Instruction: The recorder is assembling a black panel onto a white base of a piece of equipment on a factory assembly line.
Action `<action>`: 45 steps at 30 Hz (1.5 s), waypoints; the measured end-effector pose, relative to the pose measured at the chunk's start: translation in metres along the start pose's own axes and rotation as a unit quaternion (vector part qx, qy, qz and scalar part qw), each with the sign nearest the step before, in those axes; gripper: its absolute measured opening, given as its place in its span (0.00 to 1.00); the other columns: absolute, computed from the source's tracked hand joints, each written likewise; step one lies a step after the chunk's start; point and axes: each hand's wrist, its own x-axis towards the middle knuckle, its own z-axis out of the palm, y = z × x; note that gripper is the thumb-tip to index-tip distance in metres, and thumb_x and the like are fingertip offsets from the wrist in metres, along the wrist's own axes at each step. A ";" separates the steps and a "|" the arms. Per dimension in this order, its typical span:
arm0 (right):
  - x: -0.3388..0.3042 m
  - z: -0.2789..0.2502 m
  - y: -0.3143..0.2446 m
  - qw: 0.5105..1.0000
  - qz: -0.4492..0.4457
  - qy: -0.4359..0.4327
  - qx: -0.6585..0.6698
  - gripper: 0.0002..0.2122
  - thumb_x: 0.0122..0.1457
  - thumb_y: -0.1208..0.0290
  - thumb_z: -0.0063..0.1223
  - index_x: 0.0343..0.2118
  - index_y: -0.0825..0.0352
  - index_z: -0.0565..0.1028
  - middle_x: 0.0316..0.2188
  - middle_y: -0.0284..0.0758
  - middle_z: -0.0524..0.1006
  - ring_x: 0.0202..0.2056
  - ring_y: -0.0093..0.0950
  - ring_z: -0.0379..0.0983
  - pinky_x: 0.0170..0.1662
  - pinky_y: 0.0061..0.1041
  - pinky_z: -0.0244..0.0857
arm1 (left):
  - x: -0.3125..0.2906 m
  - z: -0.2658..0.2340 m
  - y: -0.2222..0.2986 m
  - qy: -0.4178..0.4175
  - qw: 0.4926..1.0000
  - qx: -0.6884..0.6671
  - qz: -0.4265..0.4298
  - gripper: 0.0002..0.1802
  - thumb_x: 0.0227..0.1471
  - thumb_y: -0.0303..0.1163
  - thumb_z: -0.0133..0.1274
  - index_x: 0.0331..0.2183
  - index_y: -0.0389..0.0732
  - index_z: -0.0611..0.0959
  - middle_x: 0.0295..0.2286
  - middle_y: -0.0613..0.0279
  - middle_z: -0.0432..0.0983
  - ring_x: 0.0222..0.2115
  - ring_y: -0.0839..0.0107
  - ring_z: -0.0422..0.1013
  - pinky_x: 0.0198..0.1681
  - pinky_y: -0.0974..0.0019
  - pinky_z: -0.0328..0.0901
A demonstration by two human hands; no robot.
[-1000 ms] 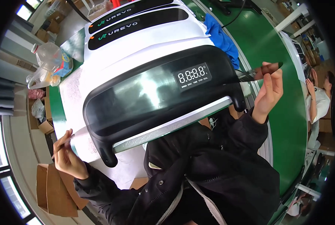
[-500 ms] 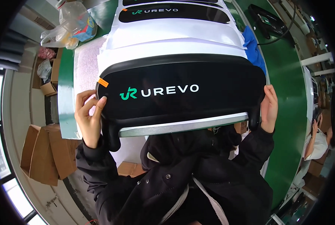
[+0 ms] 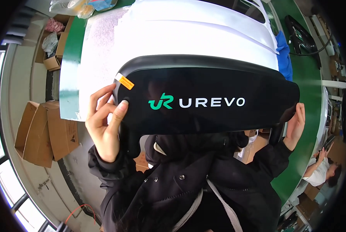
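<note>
A big glossy black panel [image 3: 219,81] with a rounded outline and a small orange sticker at its left corner fills the middle of the view, tilted up toward me. My left hand [image 3: 105,123] grips its left edge, thumb pressed on the front face. My right hand [image 3: 295,125] holds the right edge from behind, only its fingers and palm showing. Behind the panel lies the white body of the machine [image 3: 204,34] on a white foam sheet [image 3: 99,50]. My dark jacket fills the lower part of the view.
The green workbench [image 3: 70,69] runs under the sheet. Flattened cardboard boxes [image 3: 45,131] stand on the floor at the left. Plastic bags [image 3: 80,5] lie at the far left of the bench, a blue cloth [image 3: 283,54] and a black cabled device [image 3: 300,34] at the right. Another person [image 3: 322,172] sits lower right.
The black panel has swung up and come closer, its display side giving way to the plain glossy face. Both hands have shifted onto its left and right edges.
</note>
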 end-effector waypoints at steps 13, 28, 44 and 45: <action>-0.016 0.002 0.032 0.989 -0.061 0.111 -0.076 0.06 0.57 0.76 0.42 0.33 0.72 0.69 0.34 0.30 0.68 0.40 0.19 0.62 0.49 0.16 0.51 | -0.006 0.017 -0.025 0.081 0.995 0.044 0.043 0.13 0.46 0.27 0.53 0.15 0.31 0.73 0.42 0.46 0.66 0.45 0.54 0.66 0.51 0.53 0.57; -0.016 0.000 0.036 0.987 -0.060 0.091 -0.116 0.06 0.58 0.76 0.42 0.34 0.73 0.69 0.35 0.31 0.69 0.42 0.18 0.62 0.49 0.16 0.51 | -0.003 0.020 -0.028 0.089 0.994 0.057 0.014 0.15 0.49 0.25 0.50 0.15 0.29 0.71 0.42 0.43 0.65 0.45 0.51 0.65 0.52 0.53 0.57; -0.015 -0.010 0.038 0.985 -0.069 0.096 -0.127 0.08 0.58 0.75 0.42 0.37 0.72 0.70 0.35 0.31 0.70 0.42 0.19 0.64 0.48 0.15 0.54 | -0.004 0.015 -0.031 0.073 0.995 0.061 0.023 0.09 0.49 0.22 0.49 0.20 0.27 0.75 0.44 0.45 0.65 0.44 0.54 0.66 0.50 0.59 0.59; -0.015 -0.009 0.038 0.984 -0.067 0.100 -0.127 0.08 0.58 0.75 0.43 0.36 0.72 0.70 0.35 0.31 0.70 0.41 0.19 0.64 0.48 0.15 0.54 | -0.004 0.015 -0.030 0.070 0.995 0.067 0.022 0.09 0.49 0.22 0.50 0.21 0.27 0.76 0.43 0.45 0.65 0.44 0.54 0.67 0.49 0.60 0.59</action>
